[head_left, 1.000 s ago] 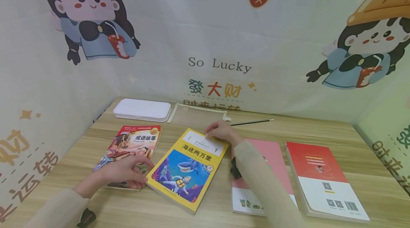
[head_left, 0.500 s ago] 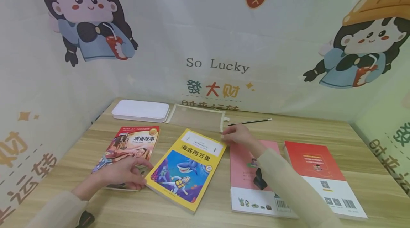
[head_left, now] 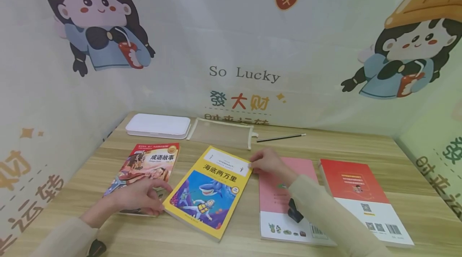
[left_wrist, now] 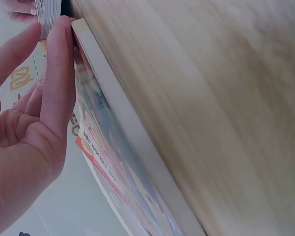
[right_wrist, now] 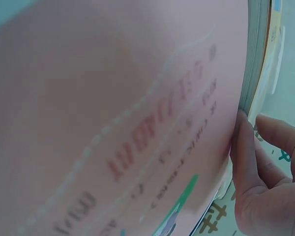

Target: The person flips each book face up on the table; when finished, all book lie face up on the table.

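Observation:
A yellow-covered book (head_left: 207,191) with a shark and a diver on its cover lies slanted on the table. At its lower left corner, my left hand (head_left: 142,197) touches the edge with thumb and fingertips, the wrist passing over a red-topped storybook (head_left: 155,160). Close up in the left wrist view, fairly straight fingers (left_wrist: 59,64) meet the yellow book's page edge (left_wrist: 49,12). My right hand (head_left: 268,160) touches the yellow book's upper right edge; its forearm crosses a pink book (head_left: 272,189). The right wrist view shows those fingertips against the page block (right_wrist: 255,59).
On the right lies a red and white book (head_left: 364,193), back cover up. A white pencil case (head_left: 159,124), a mesh zip pouch (head_left: 221,132) and a black pencil (head_left: 281,138) lie along the back. Printed cloth (head_left: 245,28) hangs behind the table.
My right hand has moved from the yellow book's top edge to its upper right side. The left hand stays at the lower left corner. The book's position looks nearly the same.

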The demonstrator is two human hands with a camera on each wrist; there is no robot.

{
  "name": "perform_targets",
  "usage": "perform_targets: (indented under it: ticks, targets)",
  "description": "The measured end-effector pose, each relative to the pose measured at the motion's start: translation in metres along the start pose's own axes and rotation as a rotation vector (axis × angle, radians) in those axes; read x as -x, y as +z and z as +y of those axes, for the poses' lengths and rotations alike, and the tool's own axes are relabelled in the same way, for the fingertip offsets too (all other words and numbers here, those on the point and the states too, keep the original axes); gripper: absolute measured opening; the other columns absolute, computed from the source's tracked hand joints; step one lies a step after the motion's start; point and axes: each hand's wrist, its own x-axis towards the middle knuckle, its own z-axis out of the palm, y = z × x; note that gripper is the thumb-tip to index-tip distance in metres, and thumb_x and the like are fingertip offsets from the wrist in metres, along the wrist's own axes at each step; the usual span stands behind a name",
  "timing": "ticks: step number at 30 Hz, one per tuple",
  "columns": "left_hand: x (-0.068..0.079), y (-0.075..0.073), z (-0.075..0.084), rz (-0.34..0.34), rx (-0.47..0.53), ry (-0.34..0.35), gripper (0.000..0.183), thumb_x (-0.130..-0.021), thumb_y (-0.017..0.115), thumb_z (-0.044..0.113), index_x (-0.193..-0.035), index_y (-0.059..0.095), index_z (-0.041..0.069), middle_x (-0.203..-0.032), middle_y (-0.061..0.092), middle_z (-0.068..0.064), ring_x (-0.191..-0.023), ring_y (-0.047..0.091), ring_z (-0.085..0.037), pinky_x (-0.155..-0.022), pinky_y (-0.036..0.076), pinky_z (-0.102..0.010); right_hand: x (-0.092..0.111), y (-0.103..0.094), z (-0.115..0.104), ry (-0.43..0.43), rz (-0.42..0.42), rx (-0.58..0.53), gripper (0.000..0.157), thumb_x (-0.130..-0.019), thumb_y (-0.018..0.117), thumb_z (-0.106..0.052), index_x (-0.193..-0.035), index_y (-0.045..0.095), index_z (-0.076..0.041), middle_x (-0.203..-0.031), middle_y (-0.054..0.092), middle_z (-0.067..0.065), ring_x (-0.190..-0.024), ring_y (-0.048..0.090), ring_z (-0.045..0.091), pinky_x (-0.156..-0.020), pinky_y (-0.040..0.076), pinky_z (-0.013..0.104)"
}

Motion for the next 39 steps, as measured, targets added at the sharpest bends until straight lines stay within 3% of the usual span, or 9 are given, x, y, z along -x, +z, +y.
perform_targets:
  ticks: [6,15,22,39]
  targets:
    - [0.001,0.002,-0.001,0.008,-0.025,-0.008,0.047,-0.077,0.067,0.010,-0.118,0.045,-0.002,-0.073,0.063,-0.013,-0.065,0.061,-0.026,-0.059,0.052,-0.034,-0.004,0.003,-0.001,0.007,0.013,0.001,0.019,-0.073,0.066,0.003,-0.091,0.061,0.003,-0.080,0.059,0.010,-0.061,0.059,0.015,-0.058,0.052,0.024]
    - [0.001,0.007,-0.001,-0.011,0.023,0.020,0.053,-0.078,0.066,0.008,-0.122,0.039,-0.004,-0.073,0.063,-0.016,-0.064,0.061,-0.028,-0.058,0.053,-0.036,-0.014,0.007,-0.003,-0.008,0.010,0.068,0.020,-0.071,0.067,0.003,-0.090,0.062,0.001,-0.079,0.059,0.009,-0.064,0.058,0.016,-0.060,0.051,0.023]
    - [0.002,0.013,-0.001,-0.045,0.074,0.048,0.070,-0.077,0.067,0.008,-0.132,0.026,-0.006,-0.073,0.063,-0.019,-0.064,0.061,-0.032,-0.058,0.053,-0.037,-0.022,0.009,-0.008,-0.023,0.029,0.136,0.022,-0.071,0.068,0.000,-0.092,0.064,-0.001,-0.079,0.060,0.006,-0.065,0.057,0.013,-0.060,0.050,0.023]
    - [0.001,0.020,0.003,-0.024,0.130,0.001,0.076,-0.077,0.068,0.008,-0.134,0.019,-0.004,-0.073,0.062,-0.020,-0.065,0.061,-0.032,-0.059,0.053,-0.038,-0.032,0.016,-0.013,-0.062,0.084,0.168,0.023,-0.071,0.067,-0.001,-0.094,0.064,-0.003,-0.084,0.059,0.005,-0.073,0.054,0.016,-0.064,0.047,0.026]
